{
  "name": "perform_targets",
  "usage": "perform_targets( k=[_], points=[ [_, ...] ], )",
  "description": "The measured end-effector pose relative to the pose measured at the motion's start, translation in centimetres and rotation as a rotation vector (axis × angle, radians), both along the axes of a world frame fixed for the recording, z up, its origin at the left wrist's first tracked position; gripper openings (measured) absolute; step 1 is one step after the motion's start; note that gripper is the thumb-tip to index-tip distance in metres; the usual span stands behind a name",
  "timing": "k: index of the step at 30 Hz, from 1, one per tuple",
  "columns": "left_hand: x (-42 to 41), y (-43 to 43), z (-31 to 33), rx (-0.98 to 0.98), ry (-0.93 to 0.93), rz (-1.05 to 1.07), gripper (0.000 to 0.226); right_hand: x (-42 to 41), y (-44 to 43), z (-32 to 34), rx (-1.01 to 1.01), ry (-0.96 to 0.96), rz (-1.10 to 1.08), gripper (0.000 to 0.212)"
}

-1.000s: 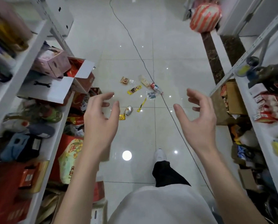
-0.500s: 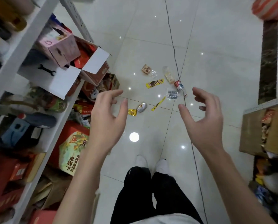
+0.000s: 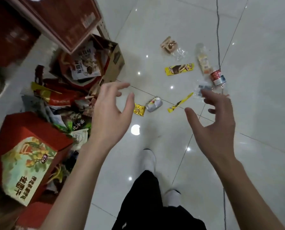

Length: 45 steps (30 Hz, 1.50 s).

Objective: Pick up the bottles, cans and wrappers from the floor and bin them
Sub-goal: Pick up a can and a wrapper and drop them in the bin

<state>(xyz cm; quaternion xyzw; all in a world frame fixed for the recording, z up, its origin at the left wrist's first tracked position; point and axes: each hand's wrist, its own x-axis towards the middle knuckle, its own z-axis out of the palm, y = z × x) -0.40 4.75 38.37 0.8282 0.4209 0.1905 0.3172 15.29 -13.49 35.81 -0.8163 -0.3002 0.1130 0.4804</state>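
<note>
Litter lies scattered on the white tiled floor ahead of me. A crushed silver can (image 3: 154, 104) sits beside a small gold wrapper (image 3: 139, 110). A thin yellow wrapper (image 3: 180, 102) lies to their right. Farther off are a yellow and brown bar wrapper (image 3: 179, 69), a brown snack packet (image 3: 169, 45), a clear plastic bottle (image 3: 204, 61) with a pale label, and a bottle with a red and blue label (image 3: 218, 78). My left hand (image 3: 111, 113) and right hand (image 3: 214, 125) hover above the floor, fingers spread and loosely curved, holding nothing.
A cardboard box (image 3: 112, 58) full of packets stands at the left beside a pile of snack bags. A red gift box (image 3: 26, 156) lies at the lower left under shelving. A thin black cable (image 3: 218, 30) runs across the tiles. My white shoes (image 3: 149, 159) stand below.
The view has dropped and closed in on the litter, which looks larger now. Both hands stay raised and empty. My right hand now overlaps the clear crumpled plastic.
</note>
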Motion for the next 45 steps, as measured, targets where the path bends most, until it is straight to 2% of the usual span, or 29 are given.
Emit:
perform_targets(
  k=[4, 8, 12, 17, 27, 31, 38, 45],
  points=[
    [0.5, 2.1, -14.0, 0.000, 0.028, -0.006, 0.028, 0.7, 1.9, -13.1, -0.025, -0.021, 0.056, 0.053],
    [1.1, 3.6, -25.4, -0.007, 0.060, 0.009, 0.030, 1.7, 3.8, -23.3, -0.023, -0.077, 0.139, 0.053],
    [1.5, 4.6, -33.7, -0.032, 0.073, 0.015, 0.032, 2.7, 5.3, -30.7, -0.025, -0.112, 0.172, 0.052],
    [2.0, 5.6, -41.0, -0.040, 0.100, 0.020, 0.037, 3.2, 7.4, -37.1, -0.008, -0.101, 0.176, 0.050],
    [3.7, 7.4, -49.3, -0.036, 0.263, -0.008, 0.056, 3.0, 12.7, -45.5, -0.079, -0.147, 0.160, 0.050],
    [4.1, 7.5, -51.6, 0.014, 0.346, -0.005, 0.063, 3.1, 14.1, -47.6, -0.146, -0.233, 0.159, 0.051],
    [4.4, 7.7, -54.0, 0.020, 0.392, -0.026, 0.065, 3.2, 15.4, -49.6, -0.206, -0.260, 0.149, 0.056],
    [4.2, 7.6, -54.2, 0.055, 0.429, -0.031, 0.068, 3.3, 15.8, -50.5, -0.226, -0.191, 0.145, 0.070]
  ],
)
